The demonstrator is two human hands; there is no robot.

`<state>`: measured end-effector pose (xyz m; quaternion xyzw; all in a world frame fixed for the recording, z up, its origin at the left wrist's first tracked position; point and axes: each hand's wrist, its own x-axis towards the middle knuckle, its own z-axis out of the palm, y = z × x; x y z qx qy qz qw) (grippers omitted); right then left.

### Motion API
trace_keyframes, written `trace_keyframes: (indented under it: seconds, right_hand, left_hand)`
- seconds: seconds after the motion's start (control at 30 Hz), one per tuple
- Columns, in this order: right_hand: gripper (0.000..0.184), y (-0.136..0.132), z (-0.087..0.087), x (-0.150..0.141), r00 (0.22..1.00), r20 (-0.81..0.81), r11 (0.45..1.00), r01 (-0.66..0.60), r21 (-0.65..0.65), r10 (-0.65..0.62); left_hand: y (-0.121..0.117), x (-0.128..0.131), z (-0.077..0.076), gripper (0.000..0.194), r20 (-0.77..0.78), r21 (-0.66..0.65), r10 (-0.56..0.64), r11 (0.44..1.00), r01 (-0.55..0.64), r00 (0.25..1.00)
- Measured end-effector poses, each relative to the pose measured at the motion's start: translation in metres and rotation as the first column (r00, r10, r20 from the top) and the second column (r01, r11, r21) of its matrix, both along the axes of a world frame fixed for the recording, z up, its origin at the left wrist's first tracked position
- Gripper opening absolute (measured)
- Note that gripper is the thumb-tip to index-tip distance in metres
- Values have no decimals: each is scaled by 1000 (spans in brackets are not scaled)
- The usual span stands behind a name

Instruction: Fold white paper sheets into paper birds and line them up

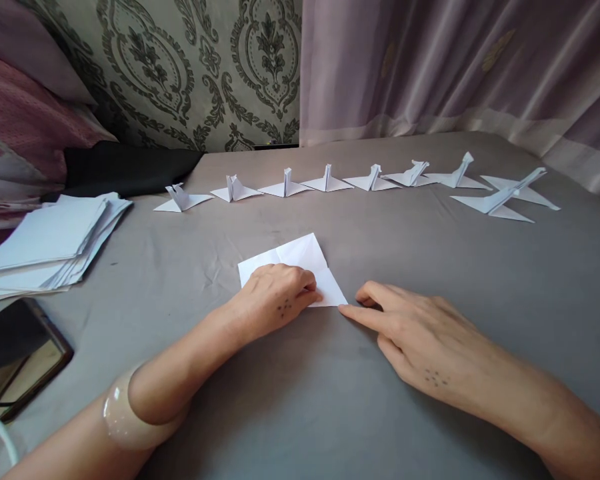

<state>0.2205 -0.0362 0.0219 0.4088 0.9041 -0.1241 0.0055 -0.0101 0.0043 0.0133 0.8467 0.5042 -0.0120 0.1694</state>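
Note:
A folded sheet of white paper (pixel 305 253) with visible creases lies flat on the grey cloth in front of me. My left hand (pixel 283 297) rests on its near left part, fingers curled and thumb tip pressed at the near edge. Part of the sheet is hidden under that hand. At the right corner of the paper, the index fingertip of my right hand (pixel 415 333) touches the point. The other right fingers are apart and partly bent, resting on the cloth with nothing held.
Several folded paper birds (pixel 285 185) stand in a row across the back, two crowding together at the right. A stack of white paper (pixel 45 240) lies at left, with a dark phone (pixel 23 353) and a white cable (pixel 3 433) nearer me. Grey cloth (pixel 300 413) covers the surface.

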Motion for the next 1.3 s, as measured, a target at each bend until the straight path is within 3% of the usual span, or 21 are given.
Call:
trace_keyframes:
  seconds: [0.23, 0.37, 0.5, 0.63, 0.77, 0.87, 1.0, 1.17, 1.3]
  right_hand:
    - [52, -5, -2, -1, 1000, -1, 999, 30, -19, -30]
    - [45, -7, -6, 1, 999, -20, 999, 43, 19, -43]
    - [38, -2, -4, 4, 998, -57, 999, 34, -28, -36]
    - [38, 2, 1, -9, 971, -204, 992, 117, -50, -125]
    - [39, -1, -7, -34, 884, -424, 980, 179, -81, -197]
    - [36, -6, -18, -42, 889, -412, 980, 174, -100, -199]
    - [33, -11, -26, -42, 933, -327, 989, 141, -52, -151]
    - [31, -18, -27, -46, 955, -283, 992, 109, 62, -88]
    - [29, -23, -25, -53, 971, -225, 985, 110, 136, -77]
  left_hand:
    - [1, -1, -3, 27, 33, -6, 8, 1000, -8, 999]
    - [1, 0, -2, 28, 26, -25, 15, 1000, -15, 1000]
    - [0, 0, -1, 29, 24, -21, 24, 1000, -24, 999]
    - [-1, 0, 0, 29, -4, -15, 21, 1000, -21, 1000]
    - [-3, 1, -1, 29, 10, 34, -20, 999, 20, 1000]
    - [-4, 1, 0, 29, 21, 28, 2, 1000, -2, 1000]
    - [-1, -11, 8, 22, 100, -99, 49, 994, -39, 994]
    - [3, -38, 24, 26, 198, -321, 131, 945, -62, 971]
    - [8, -50, 23, 29, 232, -428, 174, 902, -60, 957]
